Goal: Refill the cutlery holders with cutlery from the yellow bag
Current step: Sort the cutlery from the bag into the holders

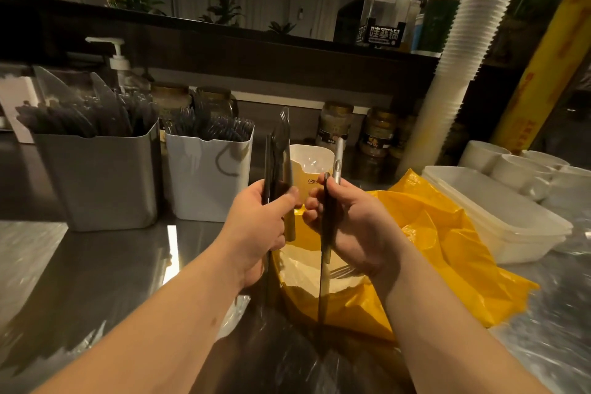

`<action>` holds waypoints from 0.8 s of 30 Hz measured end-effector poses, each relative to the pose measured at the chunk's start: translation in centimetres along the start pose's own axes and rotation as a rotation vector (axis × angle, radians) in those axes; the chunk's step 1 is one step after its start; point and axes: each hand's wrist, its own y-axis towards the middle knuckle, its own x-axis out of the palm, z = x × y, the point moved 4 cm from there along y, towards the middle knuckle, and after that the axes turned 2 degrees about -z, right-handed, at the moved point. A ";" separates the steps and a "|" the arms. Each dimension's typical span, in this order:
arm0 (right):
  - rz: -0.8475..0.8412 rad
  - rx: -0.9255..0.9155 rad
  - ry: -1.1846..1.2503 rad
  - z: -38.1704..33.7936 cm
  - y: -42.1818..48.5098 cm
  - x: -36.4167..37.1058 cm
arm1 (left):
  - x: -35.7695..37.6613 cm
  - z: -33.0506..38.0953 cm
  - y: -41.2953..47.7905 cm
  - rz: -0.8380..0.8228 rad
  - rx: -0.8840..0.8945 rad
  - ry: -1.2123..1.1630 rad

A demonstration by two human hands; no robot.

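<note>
Above the counter's (pixel 96 265) near middle, the left hand (pixel 259 217) grips a bundle of dark cutlery (pixel 279 144) upright. The right hand (pixel 355 224) pinches a long dark piece (pixel 324 249) and a silver one (pixel 337 160). The yellow bag (pixel 447 249) lies just beneath both. The grey holder (pixel 102 182) and white holder (pixel 208 182) stand toward the far left.

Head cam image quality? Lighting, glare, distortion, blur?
Head view: dim, warm light; glare streak on the steel counter; wide-angle bend leans the cup stack; dark cutlery gripped by left hand and right hand reads low-contrast; counter's near right looks smeared.
</note>
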 end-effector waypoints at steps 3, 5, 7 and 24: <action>-0.044 -0.022 0.212 -0.5 0.0 -0.3 | -0.1 -0.1 0.0 0.010 -0.014 -0.017; -0.046 -0.065 0.311 -0.9 0.0 -0.4 | -0.1 0.0 -0.1 0.008 -0.025 -0.030; -0.035 -0.093 0.396 -0.9 0.0 -0.4 | 0.1 0.0 -0.1 -0.022 -0.028 -0.038; 0.142 -0.473 0.058 -1.7 -0.3 -0.6 | 1.7 -0.6 -0.7 -0.290 -0.118 0.086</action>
